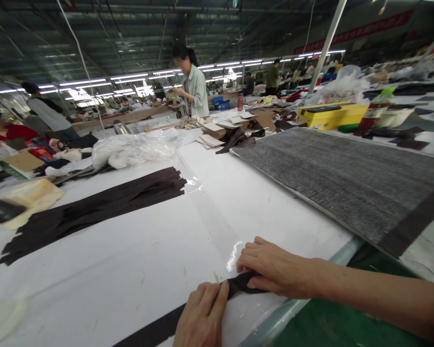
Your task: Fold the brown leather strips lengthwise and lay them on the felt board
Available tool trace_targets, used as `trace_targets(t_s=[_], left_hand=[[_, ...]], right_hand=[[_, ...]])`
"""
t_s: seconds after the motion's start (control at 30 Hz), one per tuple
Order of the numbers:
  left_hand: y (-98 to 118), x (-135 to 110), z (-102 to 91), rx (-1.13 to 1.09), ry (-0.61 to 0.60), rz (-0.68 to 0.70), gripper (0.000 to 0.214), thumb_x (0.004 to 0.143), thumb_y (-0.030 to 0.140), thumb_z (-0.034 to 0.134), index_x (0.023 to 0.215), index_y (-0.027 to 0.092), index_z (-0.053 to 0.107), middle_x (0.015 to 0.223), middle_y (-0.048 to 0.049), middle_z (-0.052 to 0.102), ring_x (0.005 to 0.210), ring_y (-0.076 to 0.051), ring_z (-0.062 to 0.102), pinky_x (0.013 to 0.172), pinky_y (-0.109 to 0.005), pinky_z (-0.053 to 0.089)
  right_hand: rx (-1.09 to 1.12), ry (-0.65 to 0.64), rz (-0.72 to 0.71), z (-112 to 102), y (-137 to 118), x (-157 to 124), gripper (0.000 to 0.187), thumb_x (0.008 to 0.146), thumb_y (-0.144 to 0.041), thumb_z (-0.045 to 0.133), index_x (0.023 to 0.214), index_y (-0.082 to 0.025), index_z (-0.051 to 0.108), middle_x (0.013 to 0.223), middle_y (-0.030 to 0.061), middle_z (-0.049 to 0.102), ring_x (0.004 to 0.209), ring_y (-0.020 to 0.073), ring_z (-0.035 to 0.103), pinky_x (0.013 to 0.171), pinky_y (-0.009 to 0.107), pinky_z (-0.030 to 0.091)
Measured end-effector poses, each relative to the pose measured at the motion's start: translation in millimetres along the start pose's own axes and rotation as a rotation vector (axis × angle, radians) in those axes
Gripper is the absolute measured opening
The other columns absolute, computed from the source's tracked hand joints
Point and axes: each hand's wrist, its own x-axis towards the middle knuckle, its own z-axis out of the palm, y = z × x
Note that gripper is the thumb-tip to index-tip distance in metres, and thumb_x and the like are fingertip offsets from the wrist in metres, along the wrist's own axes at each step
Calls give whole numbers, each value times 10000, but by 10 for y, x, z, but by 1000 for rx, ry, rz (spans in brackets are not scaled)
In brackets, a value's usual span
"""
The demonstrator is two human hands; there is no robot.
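A dark brown fabric strip [155, 330] lies along the near edge of the white table [137, 250]. My left hand [202, 315] presses down on the strip, fingers together, at the bottom centre. Just to its right, my right hand [271, 267] has its fingers curled over the strip's bunched end and grips it. A stack of several long dark brown strips [94, 209] lies spread across the table to the left, out of reach of both hands.
A grey textured mat [347, 178] covers the table on the right. Clear plastic bags [130, 149], paper pieces [211, 137] and a yellow box [329, 115] lie farther back. One person stands at the far table [193, 84]; others work at the left.
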Motion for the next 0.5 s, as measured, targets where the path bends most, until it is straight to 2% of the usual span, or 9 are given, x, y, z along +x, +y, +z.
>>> trace_targets(t_s=[0.1,0.27,0.5], left_hand=[[-46,-18,-3,46,-37,45,467,884,34,347,1341,78,429,1061,-101,613,925,-214,554,789,-312,521],[-44,7,-31,67,-106,38,456,927,93,386,1384,83,385,1053,-93,606,903,-211,531,787,-298,506],[16,100,-10,160,-126,7,538,905,86,428,1433,130,334,969,-77,574,846,-218,504,726,-321,471]], right_hand=[[12,1,7,-39,82,4,232,820,-89,634,999,-216,559,949,6,611,872,176,541,809,314,354],[-18,13,-75,-60,274,-5,153,863,-56,569,904,-202,582,870,2,587,829,158,526,778,281,377],[-48,122,-154,18,354,-92,151,930,-125,506,994,-195,624,909,42,597,863,172,532,798,293,398]])
